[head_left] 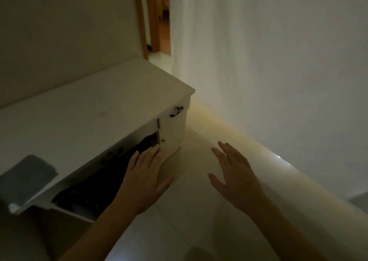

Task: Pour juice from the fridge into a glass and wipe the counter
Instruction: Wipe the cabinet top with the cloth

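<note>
A white counter [89, 105] runs along the left wall. A folded grey cloth [25, 179] lies on its near end. Under the countertop a dark opening [95, 181] shows in the cabinet front; its contents are too dark to tell. My left hand [143, 173] is flat with fingers spread, at the right edge of that opening and against the white panel beside it, holding nothing. My right hand [233, 173] hovers palm down over the floor, fingers apart and empty. No juice, glass or fridge is identifiable in this dim view.
A black handle [176, 111] sits on the cabinet's end panel. A large white surface [278, 61] fills the right side, with warm light along its base. A wood-framed doorway [161, 21] opens at the back. Pale floor [189, 211] lies between the cabinet and the white surface.
</note>
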